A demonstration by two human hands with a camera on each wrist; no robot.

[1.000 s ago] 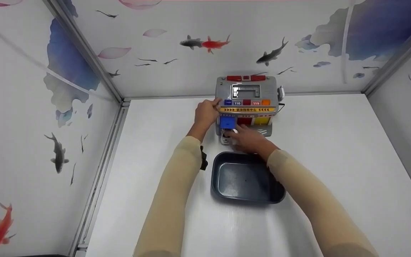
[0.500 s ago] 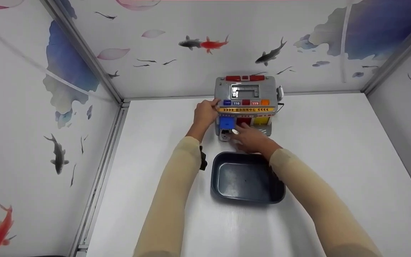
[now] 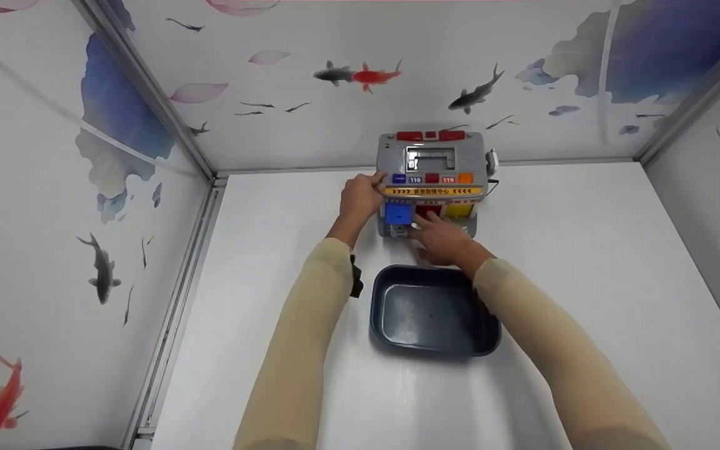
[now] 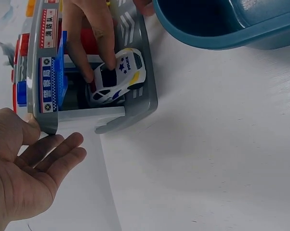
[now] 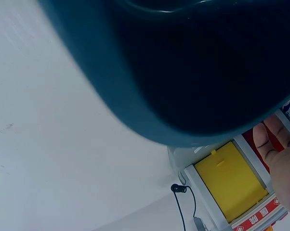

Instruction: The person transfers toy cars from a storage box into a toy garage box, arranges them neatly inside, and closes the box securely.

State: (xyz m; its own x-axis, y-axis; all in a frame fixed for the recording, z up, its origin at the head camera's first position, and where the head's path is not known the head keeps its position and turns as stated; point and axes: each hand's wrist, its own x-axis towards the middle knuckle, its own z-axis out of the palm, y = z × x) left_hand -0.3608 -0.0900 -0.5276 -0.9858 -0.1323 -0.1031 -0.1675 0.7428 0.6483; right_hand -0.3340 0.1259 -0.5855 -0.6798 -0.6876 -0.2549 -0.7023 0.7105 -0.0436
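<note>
A grey toy garage (image 3: 391, 156) stands against the back wall, its blue door (image 3: 399, 214) swung up. A white toy police car (image 4: 128, 72) sits partly inside the blue-door bay, one end sticking out on the ramp. My left hand (image 3: 360, 199) grips the garage's left roof edge between thumb and forefinger, the other fingers loosely bent. My right hand (image 3: 442, 240) reaches in from the right. Its fingers (image 4: 104, 41) touch the car's roof and side, with the thumb apart. In the right wrist view the hand shows only partly at the edge.
A dark blue tub (image 3: 380, 312) stands on the white table (image 3: 260, 300) in front of the garage, under the right forearm. Beside the blue door are a red door (image 4: 87, 41) and a yellow door (image 5: 229, 180). A black cord (image 5: 178, 207) hangs at the garage's side.
The police car has moved back into the blue-door bay, away from the tub. My right hand has shifted slightly with it. The left hand stays at the roof edge.
</note>
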